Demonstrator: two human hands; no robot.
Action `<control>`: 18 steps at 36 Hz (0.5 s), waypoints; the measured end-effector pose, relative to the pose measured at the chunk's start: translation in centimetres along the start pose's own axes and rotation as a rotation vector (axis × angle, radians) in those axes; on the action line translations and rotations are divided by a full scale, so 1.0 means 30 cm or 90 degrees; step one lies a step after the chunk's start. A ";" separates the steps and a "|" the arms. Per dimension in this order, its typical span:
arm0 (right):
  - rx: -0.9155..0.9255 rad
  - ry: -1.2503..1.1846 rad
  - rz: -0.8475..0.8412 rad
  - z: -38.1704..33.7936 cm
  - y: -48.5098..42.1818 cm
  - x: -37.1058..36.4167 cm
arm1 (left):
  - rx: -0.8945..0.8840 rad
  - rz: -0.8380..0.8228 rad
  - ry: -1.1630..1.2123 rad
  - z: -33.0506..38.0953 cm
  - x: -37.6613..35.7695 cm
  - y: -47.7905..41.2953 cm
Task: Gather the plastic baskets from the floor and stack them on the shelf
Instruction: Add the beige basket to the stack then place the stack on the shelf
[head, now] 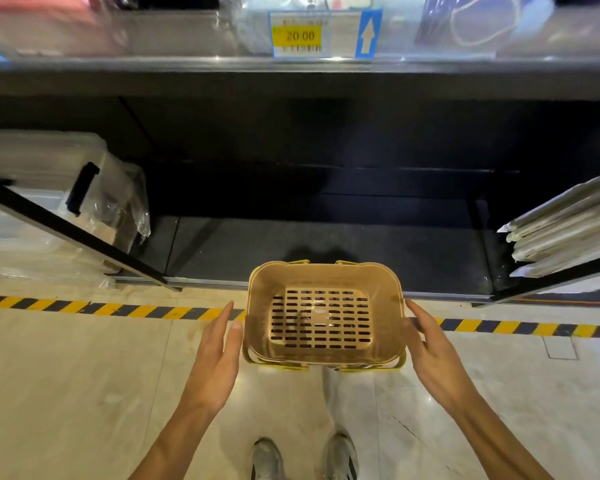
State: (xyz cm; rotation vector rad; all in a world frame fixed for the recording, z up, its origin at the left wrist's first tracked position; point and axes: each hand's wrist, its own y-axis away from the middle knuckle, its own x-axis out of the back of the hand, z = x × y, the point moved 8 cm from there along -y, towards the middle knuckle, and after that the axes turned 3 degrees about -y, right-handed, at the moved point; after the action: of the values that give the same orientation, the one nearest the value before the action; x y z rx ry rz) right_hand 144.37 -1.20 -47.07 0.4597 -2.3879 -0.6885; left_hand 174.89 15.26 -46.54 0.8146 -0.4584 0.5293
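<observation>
Placement step, I judge: basket stack [321,317], a tan basket nested in a yellow one, hangs just in front of the bottom shelf [326,244], not yet on it. Left hand [215,355] lies flat at one side wall, fingers straight and together. Right hand [430,355] presses the opposite wall, fingers barely bent and not wrapped round. Next move likely needs a level push forward and down onto the shelf, between the clear bin [49,188] at the shelf's left end and the flat packs [565,230] at its right.
</observation>
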 end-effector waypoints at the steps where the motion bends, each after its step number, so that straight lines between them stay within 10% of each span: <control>1: 0.011 0.021 -0.002 0.000 0.014 0.006 | -0.008 -0.003 -0.007 -0.009 0.013 0.025; 18: 0.050 0.001 -0.002 0.407 -0.024 -0.134 | -0.086 -0.068 0.007 -0.391 -0.162 -0.088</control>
State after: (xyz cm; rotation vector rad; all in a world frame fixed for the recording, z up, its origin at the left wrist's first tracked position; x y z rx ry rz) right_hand 139.78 4.53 -57.65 0.4968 -2.4205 -0.5977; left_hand 174.82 21.59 -57.86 0.7014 -0.4325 0.3992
